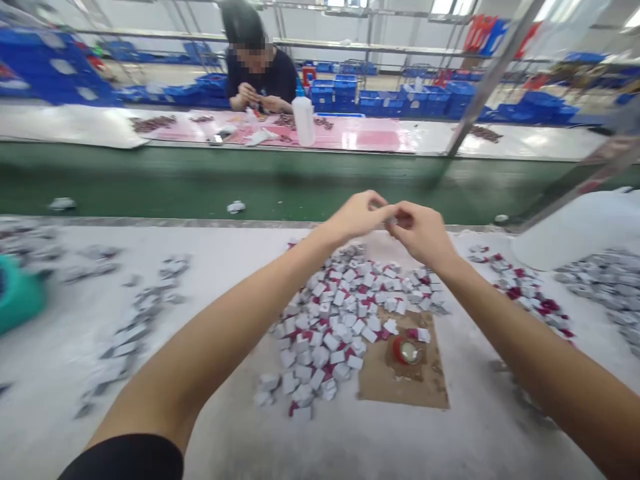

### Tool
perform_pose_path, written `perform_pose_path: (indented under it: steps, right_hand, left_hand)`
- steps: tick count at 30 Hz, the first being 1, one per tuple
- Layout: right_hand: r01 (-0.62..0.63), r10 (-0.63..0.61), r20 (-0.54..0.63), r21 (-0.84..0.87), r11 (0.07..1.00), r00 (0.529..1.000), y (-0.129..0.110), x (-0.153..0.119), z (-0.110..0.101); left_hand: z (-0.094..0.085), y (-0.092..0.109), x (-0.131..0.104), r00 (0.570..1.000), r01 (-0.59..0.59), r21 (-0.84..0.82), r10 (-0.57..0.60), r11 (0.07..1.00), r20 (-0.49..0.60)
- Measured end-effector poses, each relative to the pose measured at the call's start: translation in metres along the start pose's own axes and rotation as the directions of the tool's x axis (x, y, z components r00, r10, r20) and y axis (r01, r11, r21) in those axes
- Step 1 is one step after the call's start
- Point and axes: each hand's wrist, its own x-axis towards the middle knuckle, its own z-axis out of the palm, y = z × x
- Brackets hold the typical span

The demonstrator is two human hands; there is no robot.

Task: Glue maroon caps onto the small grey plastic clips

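Note:
My left hand [361, 215] and my right hand [423, 232] meet at the far edge of the white table, fingertips pinched together. A small grey piece [392, 220] shows between them, mostly covered by the fingers. Below my hands lies a wide heap of small white-grey blocks [330, 340], many with dark red parts. A brown cardboard sheet [375, 387] lies at the heap's right side. On it stands a small round red container [407, 350] with a pale, shiny middle.
More blocks lie in a row to the left [133, 333] and in a red-and-white strip to the right [530, 297]. A large white container [575, 230] stands right, a teal object [20, 293] left. Across the green belt [175, 180], a person [260, 73] works behind a white bottle [303, 120].

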Motion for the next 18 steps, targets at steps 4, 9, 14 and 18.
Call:
perform_pose_path:
  steps: [4,9,14,18]
  right_hand:
    - [0.206,-0.179,-0.143,0.201,0.958,0.973,-0.013,-0.071,-0.013]
    - [-0.011,-0.020,0.049,0.569,0.822,0.999,-0.006,-0.143,-0.024]
    - [-0.236,0.007,0.319,0.685,0.689,0.948,-0.007,-0.187,-0.024]
    - [-0.103,0.012,0.156,0.585,0.805,0.988,-0.003,-0.213,-0.025]
  left_hand:
    - [0.007,-0.001,-0.066,0.993,-0.085,-0.184,0.099,0.979,0.069]
    - [0.018,-0.018,-0.147,0.997,-0.026,-0.619,0.066,0.785,0.043]
    - [0.030,-0.026,-0.219,0.992,-0.122,-0.587,0.115,0.800,-0.050]
    - [0.015,-0.043,-0.247,0.969,-0.244,-0.198,0.233,0.949,-0.077]
